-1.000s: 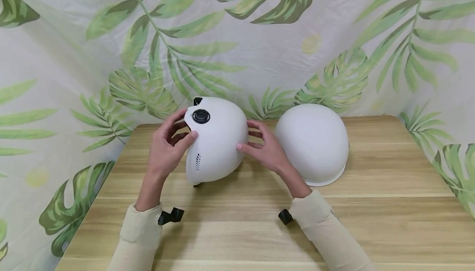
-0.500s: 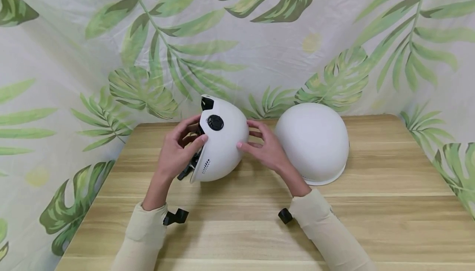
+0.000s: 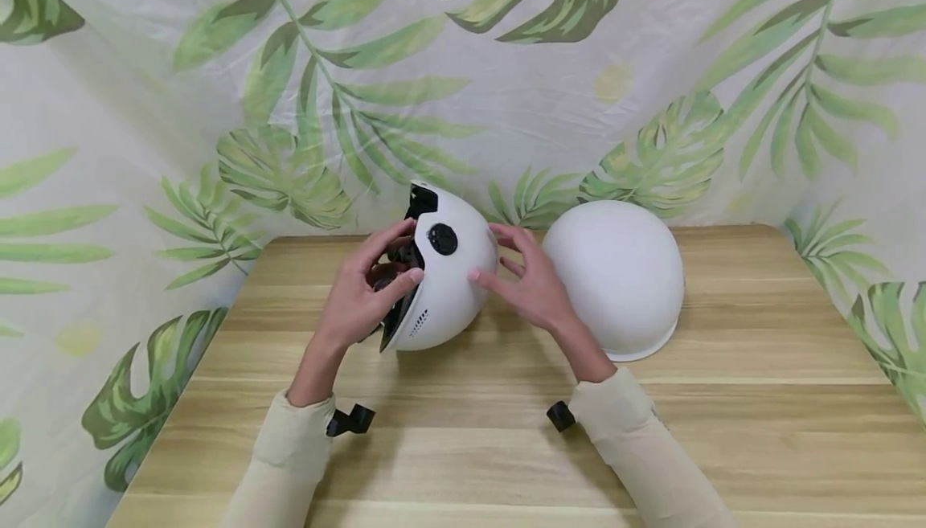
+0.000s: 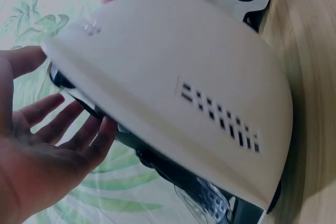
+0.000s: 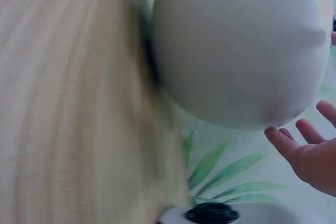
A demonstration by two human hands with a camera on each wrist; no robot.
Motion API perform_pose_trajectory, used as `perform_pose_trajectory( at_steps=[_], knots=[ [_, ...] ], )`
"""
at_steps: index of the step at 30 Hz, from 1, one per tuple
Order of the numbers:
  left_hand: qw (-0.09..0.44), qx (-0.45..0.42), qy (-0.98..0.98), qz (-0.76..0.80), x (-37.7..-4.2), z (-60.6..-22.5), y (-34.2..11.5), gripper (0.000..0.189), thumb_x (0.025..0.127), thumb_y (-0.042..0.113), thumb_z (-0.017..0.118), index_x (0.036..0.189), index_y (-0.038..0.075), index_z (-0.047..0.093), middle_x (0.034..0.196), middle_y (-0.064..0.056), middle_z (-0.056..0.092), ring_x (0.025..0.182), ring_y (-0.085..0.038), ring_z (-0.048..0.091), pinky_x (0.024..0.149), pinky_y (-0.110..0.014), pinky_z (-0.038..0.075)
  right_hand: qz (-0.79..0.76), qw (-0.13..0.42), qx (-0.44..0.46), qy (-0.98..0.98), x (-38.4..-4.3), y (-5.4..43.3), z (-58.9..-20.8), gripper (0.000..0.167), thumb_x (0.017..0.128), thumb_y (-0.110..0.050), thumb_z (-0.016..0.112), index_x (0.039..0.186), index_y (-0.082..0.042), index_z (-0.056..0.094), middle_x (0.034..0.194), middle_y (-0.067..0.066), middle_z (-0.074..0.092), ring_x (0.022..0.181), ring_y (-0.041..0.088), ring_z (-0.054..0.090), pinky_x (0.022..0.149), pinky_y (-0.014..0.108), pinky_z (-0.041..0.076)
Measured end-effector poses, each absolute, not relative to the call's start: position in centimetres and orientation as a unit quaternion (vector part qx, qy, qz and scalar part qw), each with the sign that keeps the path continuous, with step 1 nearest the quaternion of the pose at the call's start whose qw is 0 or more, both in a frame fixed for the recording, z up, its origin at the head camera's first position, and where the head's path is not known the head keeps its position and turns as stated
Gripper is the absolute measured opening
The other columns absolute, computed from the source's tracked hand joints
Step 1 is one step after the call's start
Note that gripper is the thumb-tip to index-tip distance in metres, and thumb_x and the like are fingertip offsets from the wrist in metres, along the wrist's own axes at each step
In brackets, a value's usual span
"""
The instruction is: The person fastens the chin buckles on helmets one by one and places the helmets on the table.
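Note:
A white helmet lies tipped on its side between the hands, its rim facing left. A black round knob and a patch of slotted vents mark its shell. The left hand grips the rim, thumb outside and fingers at the inner edge, where the black lining and straps show. At the crown, the right hand touches the shell with thumb and fingertips; in the right wrist view its fingers are loosely extended. Whether the helmet's underside meets the table cannot be told.
A second white helmet stands dome up just right of the right hand. Both rest over a wood-grain table. Behind the table hangs a leaf-patterned cloth. Small black wrist devices stick out from the cuffs.
The left hand has moved right with the helmet's rim, turning the helmet so that its knob shifts right and more of the dark inside shows. The right hand stays at the crown.

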State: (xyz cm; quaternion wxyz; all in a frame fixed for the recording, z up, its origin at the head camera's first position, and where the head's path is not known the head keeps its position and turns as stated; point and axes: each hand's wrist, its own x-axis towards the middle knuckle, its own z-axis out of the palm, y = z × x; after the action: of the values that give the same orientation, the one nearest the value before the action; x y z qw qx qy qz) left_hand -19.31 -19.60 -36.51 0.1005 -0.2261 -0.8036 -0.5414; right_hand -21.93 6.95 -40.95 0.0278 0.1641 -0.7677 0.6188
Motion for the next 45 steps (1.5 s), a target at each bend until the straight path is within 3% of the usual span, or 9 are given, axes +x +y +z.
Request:
perform_pose_trajectory(
  at_steps=[4,8,10,19,26,31,33,40,45],
  knots=[
    [0.101,-0.226,-0.796,-0.552,-19.6,-36.5,-20.0,0.064,0.096,0.001,0.074,0.156,0.011,0.054,0.157,-0.012,0.054,0.139,-0.026,0.057,0.098,-0.018,0.056,0.584,0.055,0.176,-0.79,-21.5,7.3,-40.0,0.074,0.089,-0.032,0.086,0.153,-0.017,0.054,0.159,0.007,0.047,0.148,0.028,0.047,0.121,0.054,0.045],
    [0.104,-0.215,-0.796,-0.556,-19.8,-36.5,-20.8,0.063,0.096,0.001,0.073,0.156,0.01,0.053,0.157,-0.01,0.054,0.136,-0.006,0.056,0.101,-0.02,0.056,0.559,0.063,0.178,-0.807,-21.4,7.6,-39.7,0.074,0.087,-0.038,0.086,0.152,-0.018,0.056,0.161,0.006,0.047,0.151,0.027,0.044,0.123,0.057,0.042],
    [0.104,-0.208,-0.797,-0.557,-19.9,-36.6,-21.2,0.062,0.097,0.001,0.073,0.156,0.01,0.053,0.157,-0.01,0.054,0.136,-0.004,0.056,0.102,-0.02,0.056,0.556,0.068,0.176,-0.809,-21.3,7.8,-39.6,0.072,0.088,-0.037,0.085,0.152,-0.017,0.057,0.161,0.006,0.048,0.152,0.027,0.044,0.123,0.057,0.041],
    [0.096,-0.183,-0.813,-0.545,-21.0,-37.5,-22.7,0.058,0.1,0.007,0.071,0.155,0.011,0.054,0.159,-0.012,0.053,0.145,-0.04,0.052,0.103,-0.017,0.054,0.579,0.11,0.174,-0.789,-21.2,8.6,-39.0,0.061,0.094,-0.027,0.081,0.15,-0.016,0.059,0.154,0.008,0.054,0.144,0.026,0.052,0.121,0.059,0.044],
    [0.074,-0.13,-0.839,-0.524,-22.3,-39.1,-23.8,0.061,0.102,0.015,0.072,0.158,0.01,0.05,0.162,-0.012,0.049,0.15,-0.037,0.049,0.114,-0.045,0.052,0.582,0.104,0.152,-0.792,-21.4,9.0,-38.9,0.059,0.098,-0.027,0.077,0.152,-0.016,0.057,0.152,0.009,0.056,0.144,0.029,0.054,0.118,0.055,0.048],
    [0.041,-0.098,-0.848,-0.52,-23.0,-40.5,-24.6,0.068,0.102,0.02,0.073,0.162,0.011,0.043,0.168,-0.014,0.043,0.152,-0.038,0.046,0.118,-0.056,0.047,0.581,0.097,0.14,-0.796,-21.7,9.1,-39.2,0.059,0.099,-0.029,0.077,0.153,-0.016,0.057,0.15,0.01,0.058,0.143,0.031,0.055,0.113,0.056,0.052],
    [0.031,-0.094,-0.853,-0.512,-23.2,-40.8,-25.1,0.07,0.102,0.022,0.073,0.163,0.012,0.042,0.168,-0.016,0.042,0.151,-0.04,0.048,0.115,-0.054,0.05,0.582,0.095,0.136,-0.796,-21.8,9.2,-39.4,0.059,0.099,-0.028,0.076,0.153,-0.015,0.056,0.151,0.011,0.058,0.142,0.032,0.055,0.112,0.056,0.054],
    [-0.018,-0.092,-0.843,-0.53,-23.3,-40.9,-27.0,0.072,0.103,0.016,0.07,0.166,0.014,0.035,0.164,-0.017,0.045,0.143,-0.043,0.055,0.089,-0.019,0.059,0.583,0.095,0.12,-0.798,-22.1,9.3,-39.7,0.056,0.102,-0.025,0.072,0.153,-0.009,0.054,0.15,0.014,0.059,0.138,0.033,0.06,0.106,0.05,0.058],
    [-0.048,-0.108,-0.813,-0.57,-23.2,-40.8,-27.7,0.071,0.102,0.008,0.069,0.165,0.009,0.036,0.161,-0.023,0.045,0.132,-0.027,0.062,0.093,-0.029,0.063,0.575,0.087,0.105,-0.806,-22.2,9.5,-39.8,0.058,0.103,-0.028,0.07,0.154,-0.008,0.052,0.149,0.015,0.06,0.136,0.034,0.062,0.107,0.052,0.057]
  ],
)
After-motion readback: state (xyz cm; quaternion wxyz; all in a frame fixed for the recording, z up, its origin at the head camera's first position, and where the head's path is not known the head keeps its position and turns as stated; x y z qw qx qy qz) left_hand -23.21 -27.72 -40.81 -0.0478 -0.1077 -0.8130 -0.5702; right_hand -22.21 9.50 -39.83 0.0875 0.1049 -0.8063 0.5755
